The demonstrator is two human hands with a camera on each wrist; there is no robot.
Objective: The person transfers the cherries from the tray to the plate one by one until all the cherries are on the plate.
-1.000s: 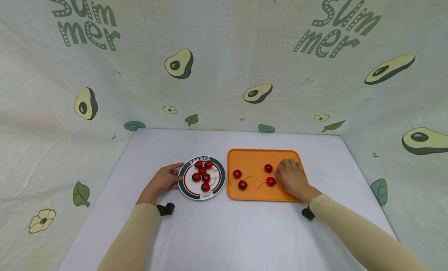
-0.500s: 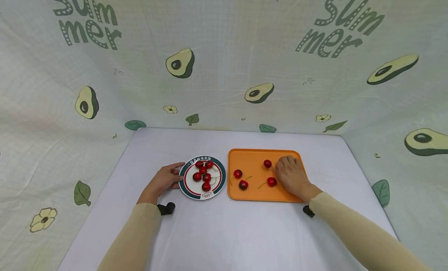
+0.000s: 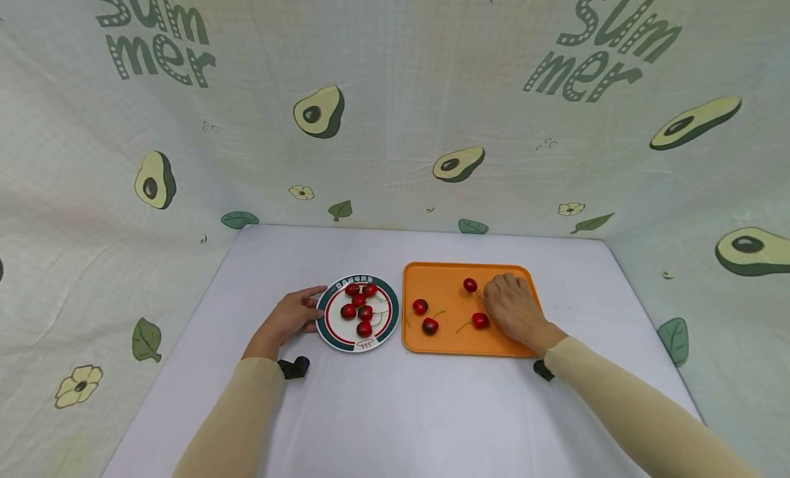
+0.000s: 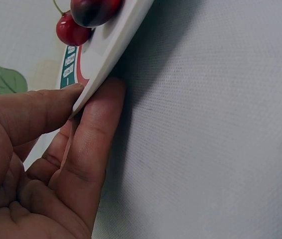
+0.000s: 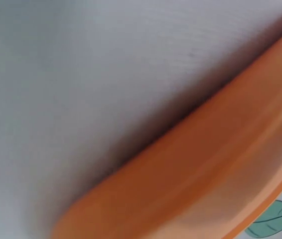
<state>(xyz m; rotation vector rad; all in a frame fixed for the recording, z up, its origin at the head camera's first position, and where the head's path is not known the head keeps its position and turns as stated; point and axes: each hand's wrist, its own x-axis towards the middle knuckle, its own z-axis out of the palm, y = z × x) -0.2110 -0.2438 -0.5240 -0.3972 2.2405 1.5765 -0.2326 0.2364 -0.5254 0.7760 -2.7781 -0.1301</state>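
The left grip (image 3: 289, 320) pinches the rim of the round plate (image 3: 337, 328), which bears cherries (image 3: 348, 311). The right grip (image 3: 515, 310) is over the right part of the orange tray (image 3: 444, 279), fingertips hidden; whether it pinches anything, I cannot tell. Four more cherries (image 3: 430, 326) lie in the tray.
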